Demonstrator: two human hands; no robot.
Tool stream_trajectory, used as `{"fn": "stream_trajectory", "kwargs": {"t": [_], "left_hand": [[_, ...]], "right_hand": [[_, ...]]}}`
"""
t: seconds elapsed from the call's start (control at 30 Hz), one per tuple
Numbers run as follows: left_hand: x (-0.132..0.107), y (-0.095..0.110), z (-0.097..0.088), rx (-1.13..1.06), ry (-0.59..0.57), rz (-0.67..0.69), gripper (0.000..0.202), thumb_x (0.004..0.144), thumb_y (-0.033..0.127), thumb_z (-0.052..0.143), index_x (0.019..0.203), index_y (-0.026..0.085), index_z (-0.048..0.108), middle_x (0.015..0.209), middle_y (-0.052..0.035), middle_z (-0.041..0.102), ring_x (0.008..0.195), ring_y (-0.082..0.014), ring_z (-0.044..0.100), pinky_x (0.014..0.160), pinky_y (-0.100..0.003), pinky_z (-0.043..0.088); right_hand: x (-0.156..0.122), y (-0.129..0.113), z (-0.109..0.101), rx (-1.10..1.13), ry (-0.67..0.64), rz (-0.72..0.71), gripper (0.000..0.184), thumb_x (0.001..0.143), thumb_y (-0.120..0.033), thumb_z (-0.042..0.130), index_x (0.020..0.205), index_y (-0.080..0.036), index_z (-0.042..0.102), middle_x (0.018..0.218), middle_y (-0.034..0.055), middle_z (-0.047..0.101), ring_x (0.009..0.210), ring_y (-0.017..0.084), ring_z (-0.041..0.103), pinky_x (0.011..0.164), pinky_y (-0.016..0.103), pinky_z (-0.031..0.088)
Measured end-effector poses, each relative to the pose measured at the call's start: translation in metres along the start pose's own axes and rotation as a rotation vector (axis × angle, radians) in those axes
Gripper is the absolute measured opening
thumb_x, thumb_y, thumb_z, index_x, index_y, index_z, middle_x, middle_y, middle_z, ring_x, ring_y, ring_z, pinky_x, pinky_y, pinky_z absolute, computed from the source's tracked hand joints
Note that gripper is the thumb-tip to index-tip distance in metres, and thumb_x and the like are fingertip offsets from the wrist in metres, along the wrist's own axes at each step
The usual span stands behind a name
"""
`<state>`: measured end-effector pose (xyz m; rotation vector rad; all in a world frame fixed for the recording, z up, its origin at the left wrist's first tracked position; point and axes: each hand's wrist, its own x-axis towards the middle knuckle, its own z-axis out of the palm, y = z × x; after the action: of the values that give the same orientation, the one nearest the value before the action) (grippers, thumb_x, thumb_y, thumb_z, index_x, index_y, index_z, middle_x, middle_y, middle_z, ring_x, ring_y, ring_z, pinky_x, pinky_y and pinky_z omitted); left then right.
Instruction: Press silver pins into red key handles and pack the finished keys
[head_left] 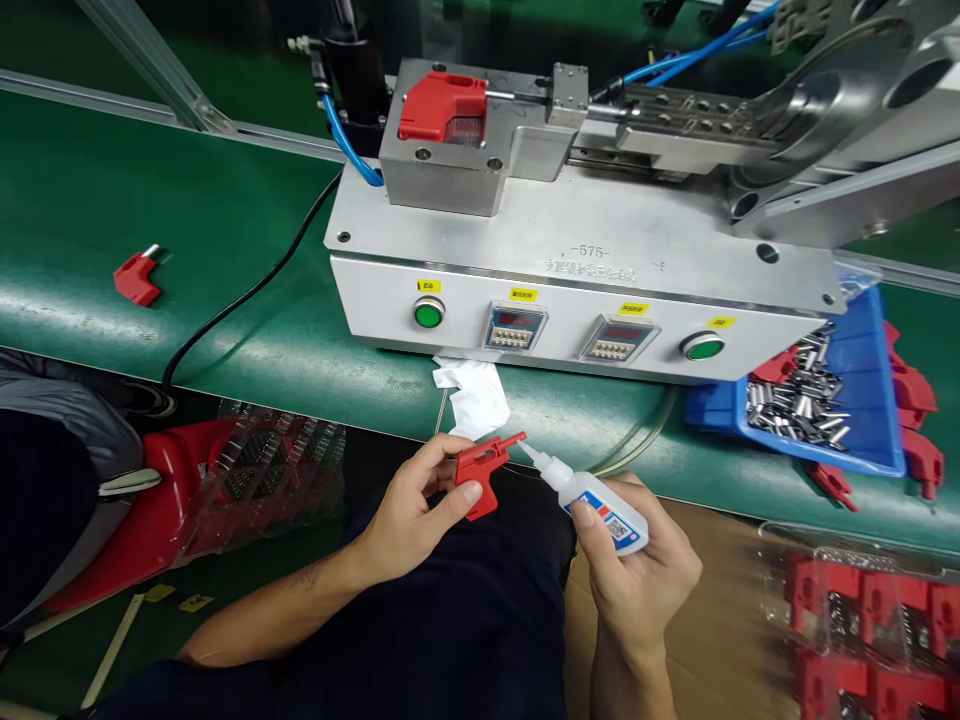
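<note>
Between the thumb and fingers of my left hand (416, 510) is a red plastic gun-shaped part (480, 475), its thin nozzle pointing right. My right hand (637, 555) grips a white glue bottle (607, 510) with a blue label, tilted so its narrow tip meets or nearly meets the nozzle end; contact is too fine to tell. Behind both hands stands a grey machine (585, 260) with green buttons and two counters. Another red part (439, 108) sits in the metal fixture (442, 180) on top, in line with a thin rod.
A blue bin (870, 400) of metal tubes stands right of the machine, with red parts around it. Clear trays (862, 600) of red parts lie lower right. One red piece (137, 278) with a metal tube lies left. White paper (476, 395) rests at the bench edge. A person sits at left.
</note>
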<state>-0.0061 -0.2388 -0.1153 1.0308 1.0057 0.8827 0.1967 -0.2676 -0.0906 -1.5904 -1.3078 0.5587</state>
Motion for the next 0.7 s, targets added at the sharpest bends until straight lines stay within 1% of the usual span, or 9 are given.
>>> {"fn": "stream_trajectory", "kwargs": {"t": [0.1,0.17,0.23,0.3,0.4,0.47,0.53,0.6,0.7], "left_hand": [[0.000,0.001,0.001,0.009,0.021,-0.009,0.031,0.095,0.045,0.071,0.110,0.019,0.067,0.092,-0.0039,0.072,0.077,-0.0165,0.066,0.070,-0.025,0.054],[0.001,0.000,0.001,0.017,0.034,-0.017,0.032,0.094,0.046,0.072,0.110,0.019,0.068,0.090,-0.0040,0.071,0.076,-0.0163,0.065,0.069,-0.025,0.054],[0.003,-0.001,0.000,0.010,0.039,-0.023,0.033,0.094,0.047,0.072,0.110,0.018,0.068,0.092,-0.0048,0.072,0.076,-0.0167,0.066,0.070,-0.025,0.055],[0.005,-0.003,-0.005,0.008,0.063,-0.038,0.035,0.092,0.048,0.074,0.111,0.019,0.068,0.094,-0.0053,0.074,0.076,-0.0174,0.068,0.070,-0.026,0.056],[0.009,-0.006,-0.024,0.059,0.123,-0.061,0.041,0.088,0.052,0.077,0.112,0.019,0.069,0.093,-0.0059,0.075,0.075,-0.0198,0.071,0.068,-0.027,0.059],[0.018,-0.010,-0.044,0.128,0.097,-0.096,0.046,0.084,0.055,0.080,0.111,0.019,0.071,0.095,-0.0078,0.077,0.080,-0.0237,0.073,0.072,-0.030,0.062],[0.032,-0.013,-0.064,0.189,0.034,-0.143,0.052,0.078,0.059,0.084,0.108,0.019,0.073,0.095,-0.0095,0.079,0.084,-0.0273,0.075,0.074,-0.032,0.064],[0.044,-0.015,-0.078,0.222,0.049,-0.156,0.059,0.073,0.064,0.085,0.110,0.019,0.074,0.101,-0.0105,0.080,0.090,-0.0300,0.077,0.076,-0.033,0.065],[0.051,-0.018,-0.083,0.245,0.092,-0.165,0.067,0.069,0.071,0.084,0.113,0.021,0.073,0.111,-0.0103,0.080,0.099,-0.0317,0.077,0.078,-0.032,0.066]], "right_hand": [[-0.002,0.005,0.000,0.021,0.014,0.036,0.012,0.089,-0.034,0.074,0.085,-0.023,0.072,0.065,-0.0010,0.058,0.056,0.014,0.048,0.052,0.029,0.040],[-0.003,0.013,-0.002,0.094,0.027,0.090,0.019,0.089,-0.041,0.074,0.086,-0.022,0.073,0.067,0.0005,0.059,0.058,0.015,0.050,0.052,0.030,0.041],[-0.002,0.022,-0.005,0.209,0.030,0.169,0.028,0.088,-0.049,0.074,0.090,-0.021,0.073,0.073,0.0028,0.063,0.062,0.017,0.055,0.055,0.031,0.045],[0.002,0.027,-0.008,0.305,-0.005,0.254,0.034,0.085,-0.053,0.075,0.097,-0.022,0.073,0.083,0.0058,0.069,0.070,0.021,0.064,0.063,0.034,0.051],[0.011,0.027,-0.008,0.392,-0.143,0.314,0.029,0.086,-0.045,0.075,0.105,-0.024,0.067,0.102,0.0091,0.077,0.095,0.027,0.073,0.083,0.040,0.058],[0.018,0.030,-0.004,0.385,-0.209,0.286,0.022,0.088,-0.034,0.070,0.107,-0.025,0.063,0.109,0.0091,0.078,0.114,0.029,0.071,0.099,0.045,0.055],[0.025,0.037,0.002,0.274,-0.199,0.230,0.021,0.087,-0.022,0.063,0.107,-0.026,0.060,0.113,0.0085,0.078,0.130,0.028,0.064,0.110,0.049,0.048],[0.028,0.046,0.006,0.116,-0.157,0.177,0.026,0.085,-0.015,0.058,0.109,-0.025,0.060,0.119,0.0091,0.076,0.139,0.028,0.057,0.115,0.050,0.045],[0.022,0.050,0.000,-0.032,-0.143,0.119,0.041,0.084,-0.013,0.060,0.123,-0.023,0.061,0.132,0.0113,0.071,0.140,0.028,0.056,0.115,0.049,0.046]]}}
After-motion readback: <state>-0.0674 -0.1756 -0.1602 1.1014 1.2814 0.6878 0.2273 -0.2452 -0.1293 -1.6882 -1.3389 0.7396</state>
